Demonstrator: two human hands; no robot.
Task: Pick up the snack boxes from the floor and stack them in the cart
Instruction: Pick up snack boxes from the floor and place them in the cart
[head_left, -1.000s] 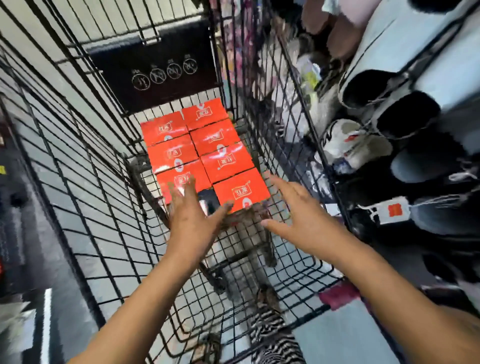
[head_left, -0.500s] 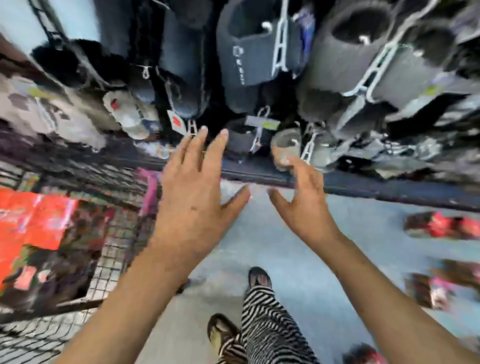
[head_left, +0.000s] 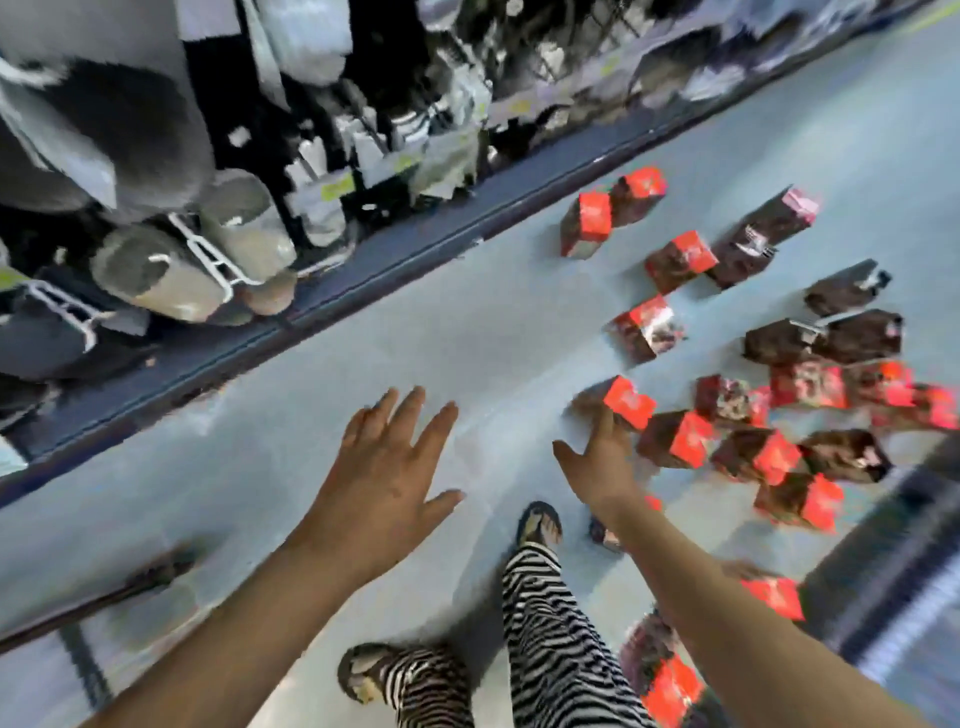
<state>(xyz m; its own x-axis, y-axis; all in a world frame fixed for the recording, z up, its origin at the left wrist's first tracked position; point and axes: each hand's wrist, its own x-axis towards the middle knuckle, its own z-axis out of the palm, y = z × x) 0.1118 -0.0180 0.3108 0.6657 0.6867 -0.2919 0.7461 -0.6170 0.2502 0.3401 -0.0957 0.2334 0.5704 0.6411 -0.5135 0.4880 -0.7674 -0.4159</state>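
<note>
Many boxes (head_left: 680, 254) on floor (head_left: 467, 338). Empty: left hand (head_left: 384, 478) & right hand (head_left: 605, 467), fingers spread. Nearest box (head_left: 629, 404) just beyond right fingertips (head_left: 607, 423); best clamp its sides w/ both.

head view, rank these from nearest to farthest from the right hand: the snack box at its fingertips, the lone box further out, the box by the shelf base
1. box at the fingertips: just ahead of the right hand, red face up.
2. lone box: further out, standing by itself.
3. box by the shelf base: farthest, towards the top of the view.
</note>
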